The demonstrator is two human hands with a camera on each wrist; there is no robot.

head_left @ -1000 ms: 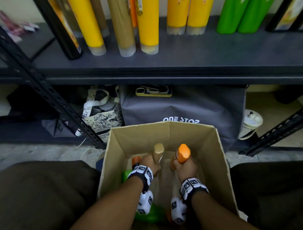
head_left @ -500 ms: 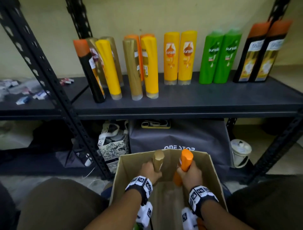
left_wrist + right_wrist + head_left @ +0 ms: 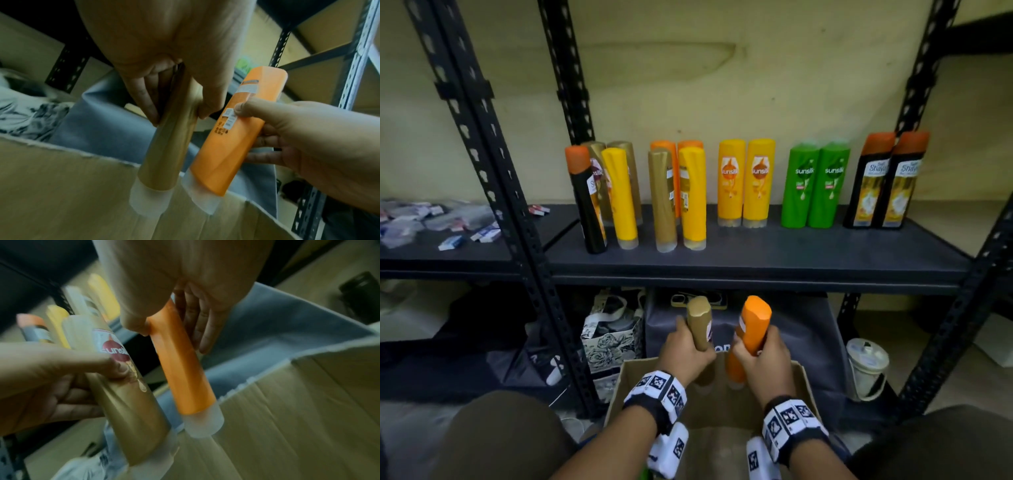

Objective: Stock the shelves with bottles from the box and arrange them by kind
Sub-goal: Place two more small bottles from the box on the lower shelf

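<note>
My left hand [image 3: 685, 353] grips a gold bottle [image 3: 699, 320] [image 3: 174, 129] [image 3: 127, 394] upright, clear cap down, above the cardboard box [image 3: 626, 387]. My right hand [image 3: 763, 359] grips an orange bottle [image 3: 751, 329] [image 3: 236, 129] [image 3: 180, 369] beside it, also cap down. Both bottles are lifted over the box's far rim. On the dark shelf [image 3: 756, 260] stand rows of bottles: mixed gold, yellow, orange and a black one [image 3: 585, 202] at left, two yellow [image 3: 744, 181], two green [image 3: 815, 185], two black with orange tops [image 3: 883, 181] at right.
Black slotted uprights [image 3: 493, 192] frame the shelf. Below it sit a grey bag [image 3: 801, 335], a patterned bag [image 3: 613, 332] and a white container [image 3: 866, 363]. Small packets [image 3: 424, 222] litter the left shelf. My knees flank the box.
Both hands have lifted the gold and orange bottles up out of the box toward the shelf. My head has tilted up, bringing the whole shelf row into view.
</note>
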